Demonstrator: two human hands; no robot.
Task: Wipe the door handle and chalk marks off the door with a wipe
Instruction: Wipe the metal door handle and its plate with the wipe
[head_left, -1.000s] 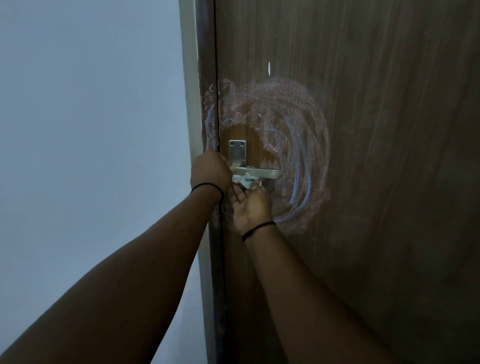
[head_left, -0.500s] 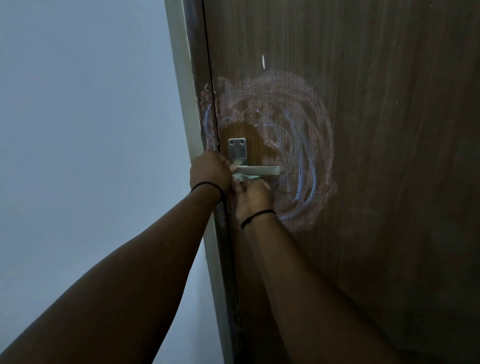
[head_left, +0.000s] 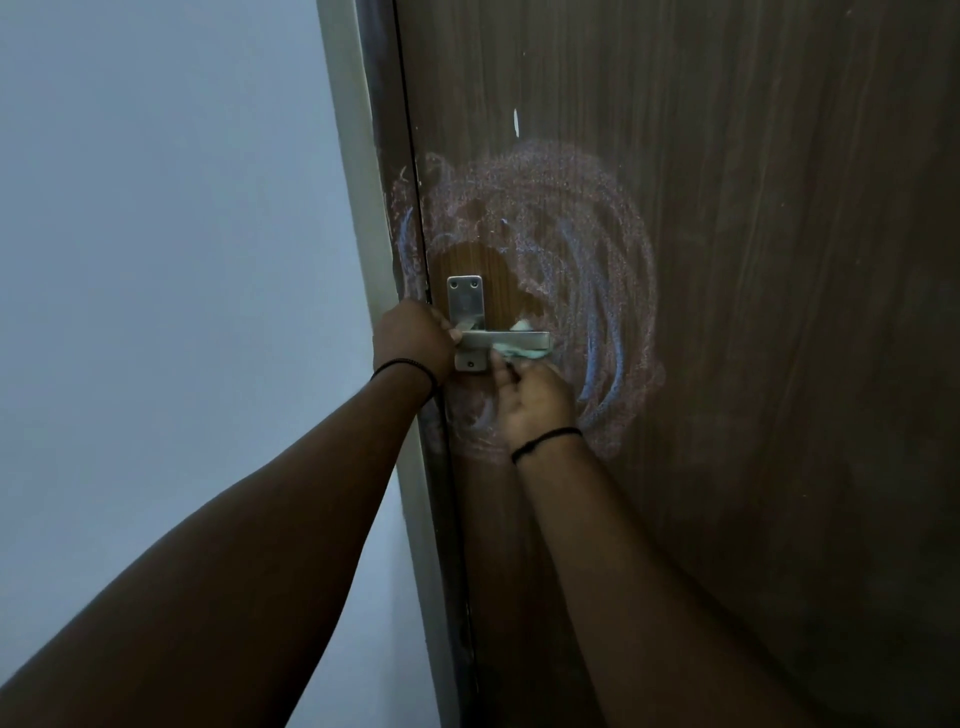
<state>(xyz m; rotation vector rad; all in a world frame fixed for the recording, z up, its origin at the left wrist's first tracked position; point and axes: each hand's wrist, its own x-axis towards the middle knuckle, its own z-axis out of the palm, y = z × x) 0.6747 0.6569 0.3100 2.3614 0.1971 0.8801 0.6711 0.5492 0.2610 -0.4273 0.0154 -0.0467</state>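
Right hand (head_left: 537, 400), fingers closed on the wipe (head_left: 522, 353), rubs the lever handle (head_left: 506, 340) while the left hand (head_left: 413, 340) grips the door edge; chalk swirls (head_left: 597, 249) from twelve to five o'clock remain.

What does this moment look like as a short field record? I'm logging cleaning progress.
surface: brown wooden door
marks: pink and blue chalk swirls still around the handle
handle: silver metal lever door handle, horizontal
left hand: gripping the door edge beside the handle plate
right hand: pressing a crumpled white wipe under the lever
cleaned: small bare patch above the plate
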